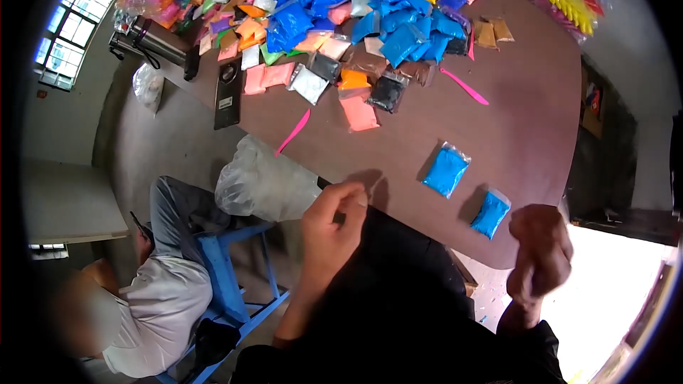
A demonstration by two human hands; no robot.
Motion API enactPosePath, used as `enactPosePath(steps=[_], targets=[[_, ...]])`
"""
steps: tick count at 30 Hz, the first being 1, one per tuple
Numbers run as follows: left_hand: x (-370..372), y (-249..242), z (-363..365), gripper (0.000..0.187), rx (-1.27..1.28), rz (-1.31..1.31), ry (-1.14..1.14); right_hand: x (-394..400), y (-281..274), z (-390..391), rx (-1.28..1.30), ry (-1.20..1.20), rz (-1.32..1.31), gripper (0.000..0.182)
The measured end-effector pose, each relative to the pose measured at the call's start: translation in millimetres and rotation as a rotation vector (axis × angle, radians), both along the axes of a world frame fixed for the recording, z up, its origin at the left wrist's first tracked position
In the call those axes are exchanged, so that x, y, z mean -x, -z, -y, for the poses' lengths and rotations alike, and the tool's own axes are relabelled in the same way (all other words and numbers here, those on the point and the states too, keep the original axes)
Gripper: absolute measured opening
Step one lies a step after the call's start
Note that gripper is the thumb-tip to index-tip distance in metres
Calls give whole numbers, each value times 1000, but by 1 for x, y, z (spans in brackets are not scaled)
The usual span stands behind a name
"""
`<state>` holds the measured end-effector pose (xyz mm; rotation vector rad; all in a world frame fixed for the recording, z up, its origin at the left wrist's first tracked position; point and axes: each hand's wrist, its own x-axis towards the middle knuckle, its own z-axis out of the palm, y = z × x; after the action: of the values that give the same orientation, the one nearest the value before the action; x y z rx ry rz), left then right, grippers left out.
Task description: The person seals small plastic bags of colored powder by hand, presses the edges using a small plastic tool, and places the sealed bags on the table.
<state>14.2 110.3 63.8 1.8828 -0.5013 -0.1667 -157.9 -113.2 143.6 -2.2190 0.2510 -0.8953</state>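
My left hand is raised over the near table edge, its fingers curled in toward the thumb. Whatever it may hold is too small or hidden to see. Off to the right, my right hand is closed like a fist by the table's edge, and its inside cannot be seen. Closest to it lies a small clear packet of blue material. Another blue packet rests a little farther in, between the two hands. Neither packet is touched.
Many colored packets are heaped across the far side of the brown table. Pink plastic sticks, a dark phone-like object and a clear bag lie nearer. A seated person is at left.
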Motion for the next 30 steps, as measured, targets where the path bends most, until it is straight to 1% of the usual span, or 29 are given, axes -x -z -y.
enactPosePath(steps=[1, 2, 4, 5, 8, 10, 12, 13, 14, 15, 18, 24, 27, 28, 30], targets=[[1, -5, 8, 18, -9, 39, -6, 3, 14, 4, 2, 46, -27, 19], [2, -5, 14, 18, 1, 24, -1, 7, 30, 7, 6, 99, -64, 23], [5, -2, 31, 19, -19, 281, 76, 20, 54, 7, 84, 150, -114, 28], [4, -1, 40, 21, -16, 413, 131, 27, 65, 7, 146, 156, -133, 27], [12, 3, 65, 27, -59, 541, 244, 37, 71, -2, 187, 236, -273, 28], [12, 6, 81, 37, -73, 619, 352, 42, 84, -4, 225, 234, -298, 33], [14, 11, 93, 45, -134, 621, 434, 40, 91, -3, 217, 210, -363, 37], [13, 22, 95, 49, -206, 653, 481, 36, 94, -5, 248, 215, -372, 40], [13, 27, 97, 49, -225, 667, 467, 33, 97, -4, 284, 218, -378, 42], [13, 30, 98, 48, -246, 674, 483, 31, 98, -3, 262, 209, -368, 44], [12, 34, 97, 46, -289, 679, 498, 29, 98, -4, 272, 228, -371, 44], [14, 36, 96, 42, -259, 663, 462, 32, 102, -4, 273, 219, -373, 43], [15, 39, 95, 39, -213, 662, 439, 34, 107, -4, 282, 232, -328, 35], [15, 40, 95, 39, -182, 655, 436, 36, 109, -4, 281, 223, -318, 35], [15, 41, 93, 37, -177, 662, 429, 39, 112, -6, 230, 243, -315, 43]])
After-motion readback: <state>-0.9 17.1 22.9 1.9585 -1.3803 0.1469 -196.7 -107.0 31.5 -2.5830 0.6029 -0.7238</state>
